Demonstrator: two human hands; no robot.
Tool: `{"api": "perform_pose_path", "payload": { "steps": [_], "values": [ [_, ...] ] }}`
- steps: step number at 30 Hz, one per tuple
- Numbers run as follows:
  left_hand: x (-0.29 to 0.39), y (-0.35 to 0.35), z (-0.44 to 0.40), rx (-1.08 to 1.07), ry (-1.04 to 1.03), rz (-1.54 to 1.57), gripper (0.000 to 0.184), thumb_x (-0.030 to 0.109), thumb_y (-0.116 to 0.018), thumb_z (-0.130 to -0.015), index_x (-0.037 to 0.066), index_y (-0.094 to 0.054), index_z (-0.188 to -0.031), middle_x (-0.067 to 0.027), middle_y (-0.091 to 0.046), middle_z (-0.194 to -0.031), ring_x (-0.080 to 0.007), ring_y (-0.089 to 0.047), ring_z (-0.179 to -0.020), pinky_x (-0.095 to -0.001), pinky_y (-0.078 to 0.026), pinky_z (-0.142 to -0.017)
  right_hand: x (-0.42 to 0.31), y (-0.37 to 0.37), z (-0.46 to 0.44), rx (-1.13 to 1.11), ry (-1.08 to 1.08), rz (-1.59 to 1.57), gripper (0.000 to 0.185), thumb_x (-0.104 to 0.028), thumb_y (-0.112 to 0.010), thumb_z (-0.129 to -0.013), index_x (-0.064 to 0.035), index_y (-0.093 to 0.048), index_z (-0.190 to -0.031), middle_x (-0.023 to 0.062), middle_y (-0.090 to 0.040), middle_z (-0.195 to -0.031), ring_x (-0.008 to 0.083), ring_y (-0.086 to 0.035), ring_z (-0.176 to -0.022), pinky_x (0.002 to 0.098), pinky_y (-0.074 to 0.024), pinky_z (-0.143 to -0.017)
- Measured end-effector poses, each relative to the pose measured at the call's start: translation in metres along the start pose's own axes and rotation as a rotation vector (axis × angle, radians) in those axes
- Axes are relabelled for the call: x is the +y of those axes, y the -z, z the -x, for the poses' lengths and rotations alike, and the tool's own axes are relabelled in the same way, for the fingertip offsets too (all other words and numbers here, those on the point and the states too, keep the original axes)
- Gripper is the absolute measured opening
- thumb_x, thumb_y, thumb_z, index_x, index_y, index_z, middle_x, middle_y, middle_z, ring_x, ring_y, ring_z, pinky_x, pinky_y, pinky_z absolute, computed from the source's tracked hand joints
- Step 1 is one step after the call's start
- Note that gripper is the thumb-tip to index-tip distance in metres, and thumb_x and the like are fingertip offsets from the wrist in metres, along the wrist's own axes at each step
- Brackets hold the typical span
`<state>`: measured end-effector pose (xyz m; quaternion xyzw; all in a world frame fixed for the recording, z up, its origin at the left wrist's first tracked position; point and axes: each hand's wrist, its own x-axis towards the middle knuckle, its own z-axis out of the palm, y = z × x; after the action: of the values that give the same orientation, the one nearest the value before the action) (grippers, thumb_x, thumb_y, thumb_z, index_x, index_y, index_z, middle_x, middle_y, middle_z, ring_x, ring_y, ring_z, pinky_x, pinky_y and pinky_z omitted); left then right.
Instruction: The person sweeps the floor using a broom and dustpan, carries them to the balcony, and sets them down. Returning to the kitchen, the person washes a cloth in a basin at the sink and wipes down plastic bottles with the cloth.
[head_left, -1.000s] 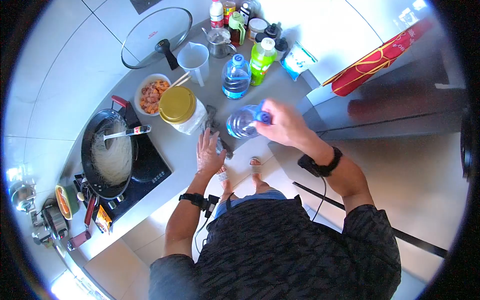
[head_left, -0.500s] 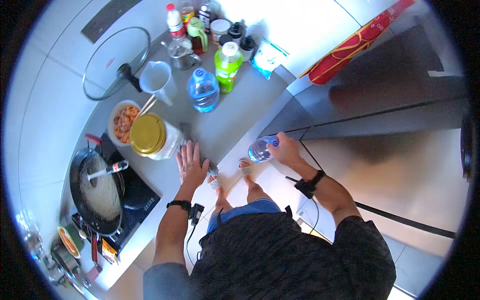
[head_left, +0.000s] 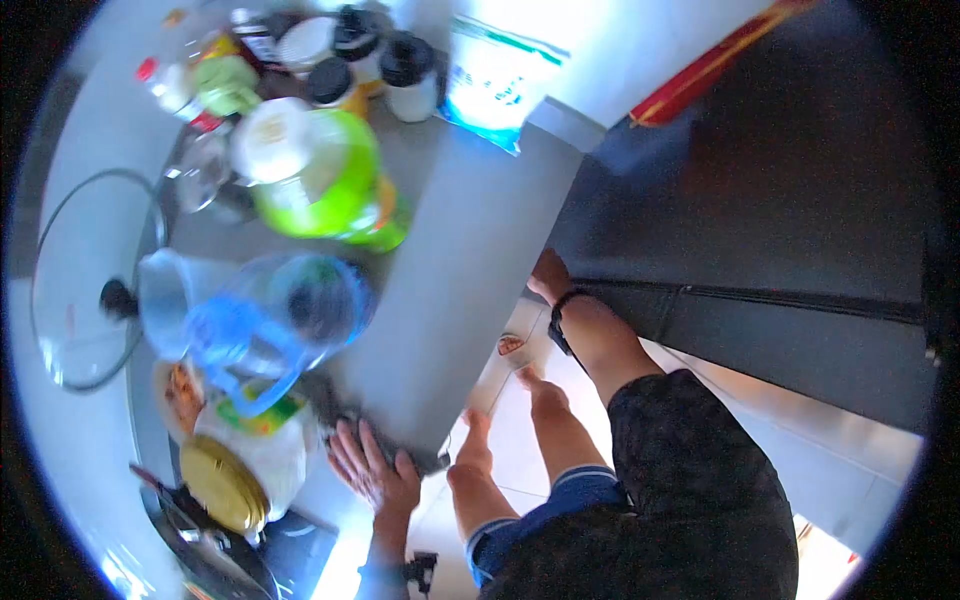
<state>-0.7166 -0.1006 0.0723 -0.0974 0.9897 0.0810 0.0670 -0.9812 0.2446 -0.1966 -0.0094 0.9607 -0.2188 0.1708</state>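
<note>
My left hand (head_left: 378, 472) lies flat on the grey countertop (head_left: 440, 290), open with the fingers spread, beside a dark, blurred item at the counter edge. Near its fingertips stands a jar with a gold lid (head_left: 222, 484). A clear blue water jug with a handle (head_left: 290, 318) stands further along the counter. My right hand (head_left: 548, 277) is at the counter's edge, by the dark cabinet front, with its fingers curled. Whatever it may hold is hidden from view.
A green bottle with a white cap (head_left: 330, 185), black-lidded jars (head_left: 408, 80) and a white-blue packet (head_left: 503, 80) stand along the back. A glass lid (head_left: 95, 250) leans at left, above a pan (head_left: 205, 540). A dark glossy surface (head_left: 760, 190) fills the right.
The view has swung and come nearer the counter. My right hand has moved to the counter edge, and the clear bottle it gripped is out of sight. My left hand stays on the counter.
</note>
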Motion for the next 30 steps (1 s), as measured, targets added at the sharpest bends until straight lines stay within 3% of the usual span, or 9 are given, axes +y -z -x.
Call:
{"api": "perform_pose_path", "payload": {
  "steps": [2, 4, 7, 11, 14, 15, 22, 26, 30],
  "values": [
    [0.002, -0.003, 0.0, 0.007, 0.005, -0.032, 0.069, 0.048, -0.033, -0.094, 0.0, -0.034, -0.143, -0.0304, -0.027, -0.149, -0.0511, -0.025, -0.137, -0.0633, -0.015, -0.111, 0.023, -0.025, -0.022, 0.294, 0.282, -0.138, 0.036, -0.037, -0.058, -0.087, -0.0081, -0.065, -0.108, 0.0249, -0.065, -0.105, 0.0374, -0.065, -0.093, 0.0453, -0.0526, -0.077],
    [0.001, -0.009, 0.0, 0.044, -0.024, -0.019, 0.068, 0.048, -0.03, -0.097, -0.001, -0.033, -0.143, -0.0319, -0.026, -0.149, -0.0526, -0.024, -0.136, -0.0648, -0.017, -0.109, 0.088, -0.095, -0.066, 0.132, 0.095, -0.062, 0.03, -0.032, -0.059, -0.088, -0.0067, -0.064, -0.105, 0.0178, -0.067, -0.097, 0.0316, -0.065, -0.088, 0.0402, -0.052, -0.073],
    [0.0, -0.016, 0.004, 0.044, 0.008, -0.038, 0.069, 0.049, -0.028, -0.098, -0.002, -0.032, -0.144, -0.0338, -0.025, -0.148, -0.0539, -0.023, -0.136, -0.0661, -0.018, -0.108, 0.104, -0.123, -0.085, -0.089, -0.095, -0.006, 0.03, -0.031, -0.059, -0.088, -0.0068, -0.064, -0.105, 0.017, -0.067, -0.096, 0.0309, -0.065, -0.088, 0.0398, -0.0519, -0.073],
    [-0.003, -0.022, 0.004, 0.096, -0.039, -0.015, 0.07, 0.048, -0.03, -0.097, -0.005, -0.03, -0.144, -0.0359, -0.024, -0.148, -0.0544, -0.021, -0.136, -0.0671, -0.017, -0.108, 0.107, -0.161, -0.105, -0.194, -0.249, 0.034, 0.028, -0.03, -0.06, -0.088, -0.0069, -0.064, -0.104, 0.016, -0.066, -0.095, 0.03, -0.064, -0.087, 0.0392, -0.0517, -0.073],
    [-0.024, -0.067, -0.024, 0.722, -0.38, -0.256, 0.07, 0.059, -0.054, -0.089, 0.0, -0.047, -0.125, -0.0217, -0.062, -0.101, -0.0382, -0.059, -0.106, -0.0526, -0.049, -0.092, 0.111, -0.194, -0.12, -0.227, -0.313, 0.052, 0.027, -0.029, -0.06, -0.088, -0.0069, -0.064, -0.104, 0.0152, -0.066, -0.094, 0.0293, -0.064, -0.087, 0.0387, -0.0516, -0.073],
    [-0.027, -0.069, -0.023, 0.715, -0.39, -0.254, 0.07, 0.058, -0.052, -0.09, -0.001, -0.046, -0.127, -0.0229, -0.059, -0.105, -0.0395, -0.056, -0.108, -0.0538, -0.047, -0.093, 0.113, -0.203, -0.124, -0.233, -0.335, 0.059, 0.027, -0.029, -0.06, -0.088, -0.0069, -0.064, -0.104, 0.015, -0.066, -0.093, 0.029, -0.064, -0.087, 0.0386, -0.0516, -0.073],
    [-0.01, -0.029, 0.006, 0.144, -0.073, -0.089, 0.07, 0.051, -0.038, -0.094, -0.004, -0.037, -0.137, -0.0309, -0.037, -0.132, -0.0483, -0.034, -0.127, -0.0626, -0.027, -0.103, 0.102, -0.231, -0.113, -0.165, -0.42, -0.012, 0.025, -0.027, -0.06, -0.089, -0.0071, -0.063, -0.103, 0.0132, -0.065, -0.091, 0.0274, -0.064, -0.086, 0.0375, -0.0514, -0.073],
    [-0.012, -0.019, 0.019, 0.007, 0.028, -0.041, 0.07, 0.047, -0.031, -0.097, -0.006, -0.032, -0.143, -0.0355, -0.024, -0.147, -0.0534, -0.021, -0.137, -0.0677, -0.016, -0.108, 0.067, -0.218, -0.07, -0.008, -0.44, -0.153, 0.024, -0.026, -0.06, -0.089, -0.0071, -0.063, -0.103, 0.0122, -0.065, -0.09, 0.0265, -0.064, -0.085, 0.0369, -0.0512, -0.072],
    [-0.007, -0.01, 0.007, 0.0, 0.006, 0.04, 0.071, 0.045, -0.042, -0.089, -0.004, -0.035, -0.14, -0.0354, -0.026, -0.146, -0.0562, -0.022, -0.134, -0.0682, -0.014, -0.108, 0.022, -0.186, -0.006, 0.205, -0.51, -0.364, 0.022, -0.025, -0.06, -0.089, -0.0072, -0.063, -0.103, 0.0111, -0.065, -0.089, 0.0255, -0.063, -0.084, 0.0363, -0.0511, -0.072]
  ]
}}
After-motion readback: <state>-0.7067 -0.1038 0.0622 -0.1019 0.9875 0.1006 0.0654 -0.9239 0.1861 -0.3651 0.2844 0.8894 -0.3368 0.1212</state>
